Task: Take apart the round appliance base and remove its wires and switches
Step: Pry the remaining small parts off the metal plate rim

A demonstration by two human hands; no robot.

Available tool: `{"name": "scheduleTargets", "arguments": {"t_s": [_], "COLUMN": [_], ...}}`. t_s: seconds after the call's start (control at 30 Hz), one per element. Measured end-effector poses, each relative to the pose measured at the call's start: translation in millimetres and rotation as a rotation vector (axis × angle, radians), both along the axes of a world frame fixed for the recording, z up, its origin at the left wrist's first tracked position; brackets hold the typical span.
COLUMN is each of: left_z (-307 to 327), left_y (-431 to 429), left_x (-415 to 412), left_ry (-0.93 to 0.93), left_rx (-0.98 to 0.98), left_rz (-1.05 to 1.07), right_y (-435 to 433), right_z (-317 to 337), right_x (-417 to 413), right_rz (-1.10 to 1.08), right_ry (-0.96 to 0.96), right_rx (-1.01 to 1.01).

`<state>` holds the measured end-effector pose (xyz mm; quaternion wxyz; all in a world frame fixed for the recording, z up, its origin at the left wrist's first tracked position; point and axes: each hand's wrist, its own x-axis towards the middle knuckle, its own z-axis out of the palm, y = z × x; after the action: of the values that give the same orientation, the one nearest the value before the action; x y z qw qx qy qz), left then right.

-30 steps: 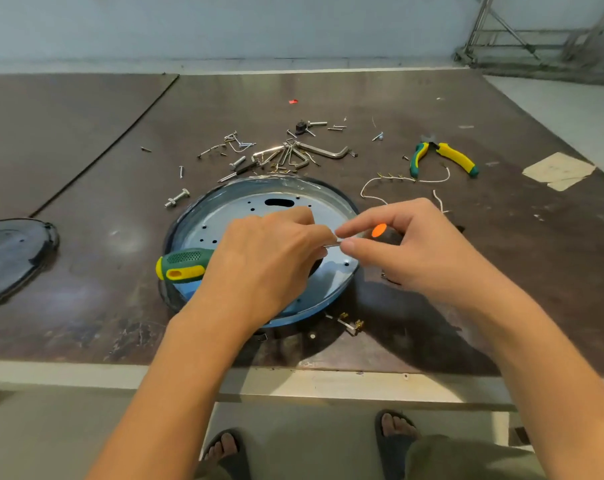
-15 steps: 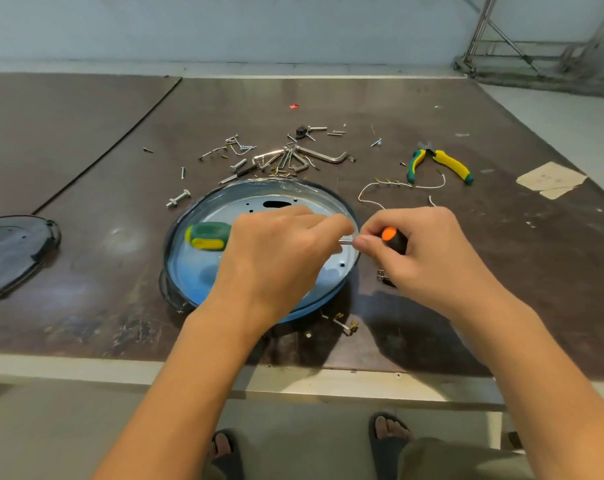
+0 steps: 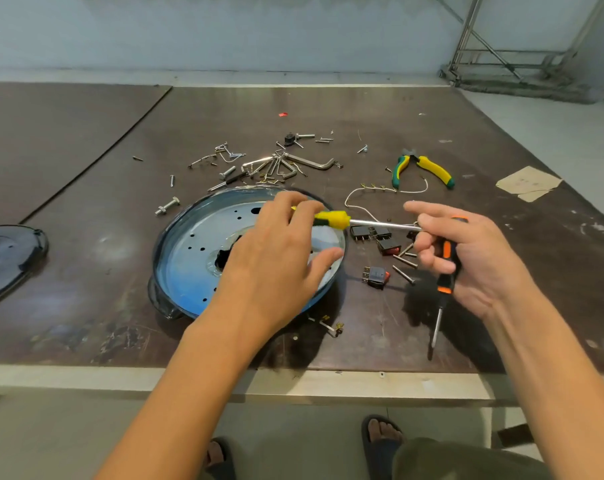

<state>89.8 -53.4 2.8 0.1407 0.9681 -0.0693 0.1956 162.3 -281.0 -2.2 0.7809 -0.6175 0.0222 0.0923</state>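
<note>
Far left on the counter (image 3: 328, 105), a dark glossy cover (image 3: 9, 258), domed, lies detached and well apart from the rest. Next comes a loose bolt (image 3: 167, 205) with its nut, bright steel. The round appliance base (image 3: 189, 268) sits near centre, close to the near edge, open side up. It is a shallow pressed-metal pan with a blue-grey sheen, a dark rolled rim, punched holes and a ragged central opening. No wire or switch shows inside, though the left hand (image 3: 276, 261) hides part. Beyond it lies a heap of screws and hex keys (image 3: 286, 164). The left hand hovers over the base, fingers curled round the handle of the yellow-and-green screwdriver (image 3: 330, 219), whose bare shaft runs right. A white wire (image 3: 354, 199), thin and limp, lies out on the counter beside several black rocker switches (image 3: 376, 277) and long screws. Rubber-handled pliers (image 3: 421, 168) lie farther off. The right hand (image 3: 473, 265) has its lower fingers clenched round a black-and-orange screwdriver (image 3: 446, 268); its upper fingers meet the other shaft's tip, and whether they pinch it is unclear. Judgement: stripping is nearly complete; the hidden part of the base remains unchecked.
</note>
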Motion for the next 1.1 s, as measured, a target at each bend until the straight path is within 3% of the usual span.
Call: {"name": "scheduleTargets", "arguments": {"t_s": [0.17, 0.27, 0.4, 0.53, 0.83, 1.03, 1.1], "left_z": [-1, -1, -10, -16, -17, -19, -20], "left_y": [3, 7, 7, 10, 11, 10, 11], "left_x": [-10, -15, -15, -11, -9, -11, -11], "left_ry": [0.369, 0.468, 0.482, 0.436, 0.412, 0.407, 0.417], "left_rx": [0.021, 0.08, 0.272, 0.268, 0.238, 0.231, 0.216], "left_rz": [0.047, 0.011, -0.005, 0.009, 0.004, 0.018, 0.02], "right_y": [-9, 4, 25, 31, 50, 57, 61], "right_z": [0, -4, -9, -11, -24, -22, -21], "right_x": [5, 3, 0, 1, -11, -5, 5], "right_rz": [-0.062, -0.067, -0.064, -0.072, 0.056, 0.13, 0.124], "right_ry": [0.029, 0.075, 0.136, 0.209, 0.142, 0.062, 0.007], "right_rx": [0.087, 0.08, 0.124, 0.223, -0.128, -0.477, -0.687]}}
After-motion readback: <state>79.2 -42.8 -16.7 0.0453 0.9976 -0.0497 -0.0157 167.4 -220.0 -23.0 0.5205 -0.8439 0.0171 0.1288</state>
